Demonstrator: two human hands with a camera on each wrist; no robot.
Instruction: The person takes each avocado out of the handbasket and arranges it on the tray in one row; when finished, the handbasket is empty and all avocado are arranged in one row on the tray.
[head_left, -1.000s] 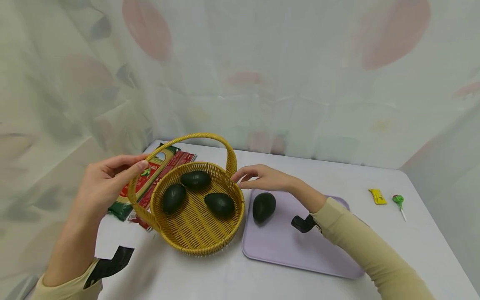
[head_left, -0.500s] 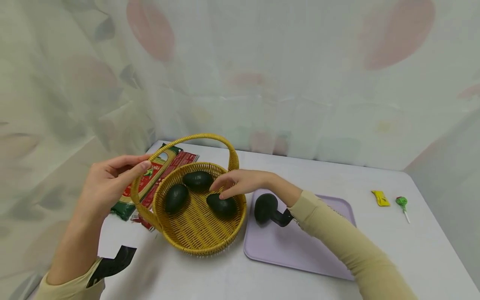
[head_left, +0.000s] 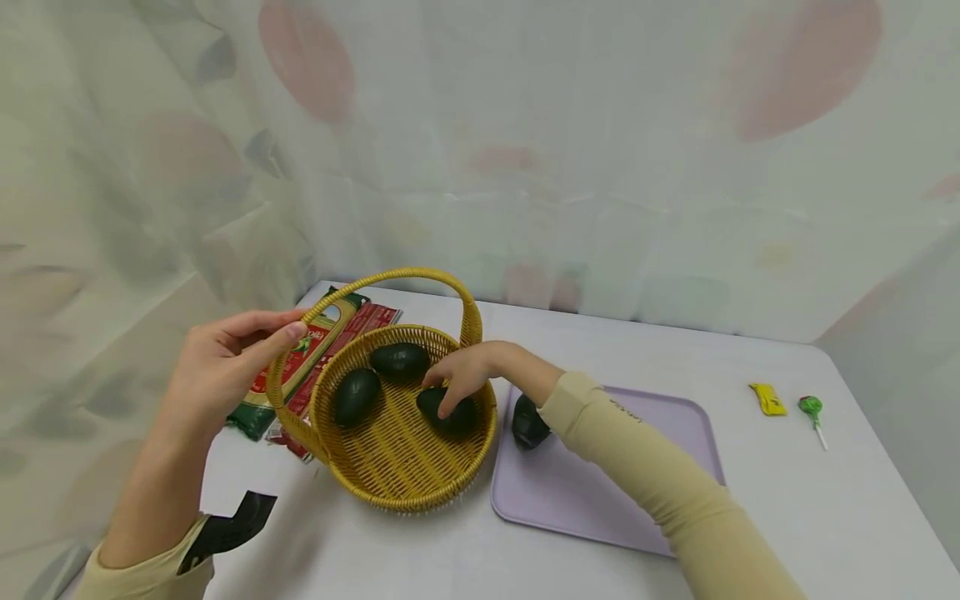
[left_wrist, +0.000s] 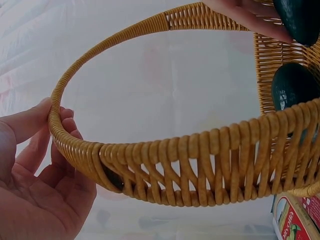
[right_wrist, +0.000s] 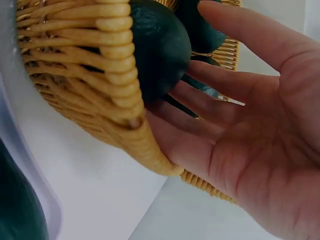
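A yellow woven basket (head_left: 375, 467) stands on the table, its arched handle (head_left: 405, 273) raised. Three dark green avocados lie inside: one at the left (head_left: 357, 398), one at the back (head_left: 401, 361), one at the right (head_left: 467, 419). My left hand (head_left: 228, 362) pinches the handle's left side between thumb and fingers. Over the basket's right rim reaches my right hand (head_left: 471, 369), its fingers lying along the right avocado. In the right wrist view the thumb stands apart from those fingers (right_wrist: 210, 102) and the palm faces the camera.
A lilac tray (head_left: 600, 508) to the right holds another avocado (head_left: 529, 423), partly behind the right sleeve. Red and green food packets (head_left: 315, 333) lie behind the basket's left. A yellow wrapped candy (head_left: 768, 399) and a lollipop (head_left: 812, 408) lie far right.
My right hand has moved left from the basket's rim onto the right avocado inside. My left hand keeps its pinch on the handle, and the basket stays in place.
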